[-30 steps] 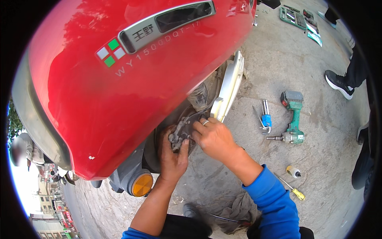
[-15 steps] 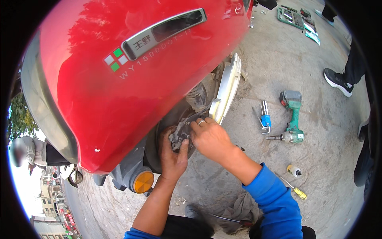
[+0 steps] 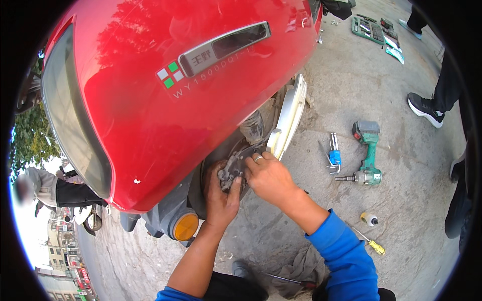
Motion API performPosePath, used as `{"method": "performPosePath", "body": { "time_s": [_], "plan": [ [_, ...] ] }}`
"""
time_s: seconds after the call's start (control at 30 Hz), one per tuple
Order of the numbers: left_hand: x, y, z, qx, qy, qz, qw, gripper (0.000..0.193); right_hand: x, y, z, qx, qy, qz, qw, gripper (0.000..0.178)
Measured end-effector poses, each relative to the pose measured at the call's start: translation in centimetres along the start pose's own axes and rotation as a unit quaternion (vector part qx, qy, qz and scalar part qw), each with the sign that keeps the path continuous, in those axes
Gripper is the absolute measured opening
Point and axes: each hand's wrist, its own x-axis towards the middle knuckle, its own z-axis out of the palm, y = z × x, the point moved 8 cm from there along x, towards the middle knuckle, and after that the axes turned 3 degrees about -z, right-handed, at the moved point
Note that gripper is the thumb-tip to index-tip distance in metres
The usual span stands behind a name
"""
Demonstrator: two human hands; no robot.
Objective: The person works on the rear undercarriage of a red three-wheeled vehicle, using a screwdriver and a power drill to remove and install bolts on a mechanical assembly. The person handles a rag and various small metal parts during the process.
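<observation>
Beneath the red vehicle body (image 3: 165, 145), by its wheel, is a dirty grey cast-metal part (image 3: 232, 168) that looks like a brake caliper. My left hand (image 3: 221, 200) cups it from the near left, with the thumb up along its right side. My right hand (image 3: 271, 176), wearing a ring, is closed at the part's right edge. Its curled fingertips are hidden, so I cannot make out what they pinch. A dusty rubber boot (image 3: 252, 127) sits just above the part, and a cream-coloured trim strip (image 3: 288, 118) stands to its right.
On the concrete at right lie a green impact wrench (image 3: 370, 153), a blue-held hex key set (image 3: 335, 154), a small bottle (image 3: 369, 218) and a yellow-handled screwdriver (image 3: 375, 247). Farther off are a green tool case (image 3: 368, 29) and a bystander's shoe (image 3: 426, 109). A rag (image 3: 301, 268) lies near my feet.
My view has shifted slightly, so the red body sits farther right and lower in the picture. Both hands keep the same hold at the metal part.
</observation>
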Motion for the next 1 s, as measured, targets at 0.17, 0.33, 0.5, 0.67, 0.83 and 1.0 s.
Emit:
{"method": "performPosePath", "body": {
  "time_s": [0.17,0.33,0.5,0.67,0.83,1.0],
  "plan": [
    [-0.05,0.07,-0.06,0.007,0.001,0.003,1.000,0.041,0.44,0.04,0.25,0.011,-0.021,0.037,0.999,0.008],
    [-0.06,0.02,0.01,0.000,0.000,-0.002,1.000,0.041,0.21,0.31,-0.17,0.053,0.007,0.022,0.998,0.008],
    [-0.03,0.00,0.05,0.001,0.000,0.001,1.000,0.040,0.07,0.13,-0.24,0.023,0.006,0.005,1.000,0.011],
    [0.03,-0.21,0.00,-0.001,0.005,-0.004,1.000,0.041,0.46,0.04,0.28,0.009,-0.033,0.014,0.999,0.011],
    [-0.04,0.16,0.07,0.001,-0.003,-0.002,1.000,0.040,0.41,-0.15,0.12,-0.006,-0.026,0.018,0.999,0.010],
    [-0.03,0.35,-0.10,0.016,0.004,0.004,1.000,0.041,0.29,0.05,-0.14,0.022,0.012,0.023,0.999,0.011]
  ]
}}
